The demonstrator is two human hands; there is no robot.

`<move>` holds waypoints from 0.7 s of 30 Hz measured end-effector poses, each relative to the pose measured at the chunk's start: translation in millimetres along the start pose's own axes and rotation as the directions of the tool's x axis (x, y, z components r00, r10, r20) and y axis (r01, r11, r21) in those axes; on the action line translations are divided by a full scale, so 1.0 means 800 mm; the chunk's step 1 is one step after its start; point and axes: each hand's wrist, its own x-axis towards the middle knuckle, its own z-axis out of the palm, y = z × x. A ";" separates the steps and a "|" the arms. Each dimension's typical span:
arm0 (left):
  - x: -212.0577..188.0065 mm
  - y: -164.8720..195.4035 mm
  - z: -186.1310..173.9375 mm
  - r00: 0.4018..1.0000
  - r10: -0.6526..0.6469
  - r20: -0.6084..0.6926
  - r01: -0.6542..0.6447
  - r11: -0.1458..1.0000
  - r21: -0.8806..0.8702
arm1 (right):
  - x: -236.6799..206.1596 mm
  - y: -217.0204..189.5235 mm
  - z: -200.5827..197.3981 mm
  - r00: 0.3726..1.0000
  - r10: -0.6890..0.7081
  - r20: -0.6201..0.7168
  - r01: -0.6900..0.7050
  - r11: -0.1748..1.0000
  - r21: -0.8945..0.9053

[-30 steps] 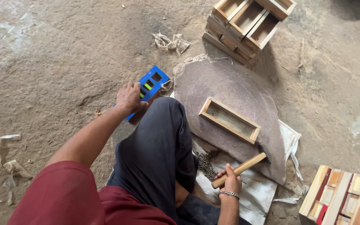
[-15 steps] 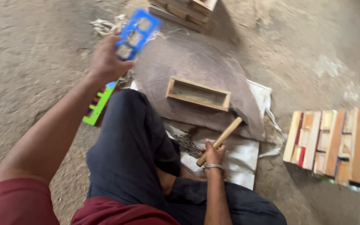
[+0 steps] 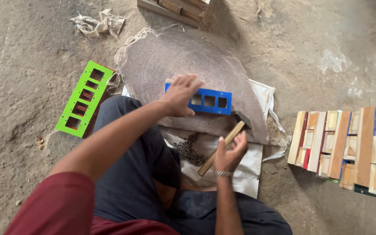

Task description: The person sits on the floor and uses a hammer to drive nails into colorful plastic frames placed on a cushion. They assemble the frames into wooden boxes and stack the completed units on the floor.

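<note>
My left hand rests flat on the left end of a blue panel with rectangular cut-outs, which lies over a small wooden frame on a round grey stone slab. The frame underneath is almost hidden. My right hand grips the wooden handle of a hammer, its metal head resting near the slab's right edge, just right of the blue panel. A pile of small dark nails lies on white sacking beside my knee.
A green panel with cut-outs lies on the ground to the left. Finished wooden boxes are laid out at the right, more are stacked at the top. Crumpled paper scraps lie top left.
My left hand carried the blue panel from the pile at the left over to the slab and laid it on the wooden frame. The right hand kept hold of the hammer.
</note>
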 end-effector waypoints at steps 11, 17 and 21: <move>-0.050 -0.067 -0.041 0.797 -0.568 0.206 0.604 0.746 -0.281 | 0.084 -0.066 0.073 0.957 0.043 0.286 -0.020 0.996 -0.081; -0.055 -0.096 -0.055 0.845 -0.520 0.120 0.534 0.818 -0.214 | 0.039 -0.080 0.084 0.927 0.055 0.372 -0.080 0.995 0.051; -0.051 -0.101 -0.059 0.859 -0.478 0.182 0.499 0.861 -0.096 | 0.050 -0.092 0.066 0.921 0.100 0.376 -0.028 0.981 -0.193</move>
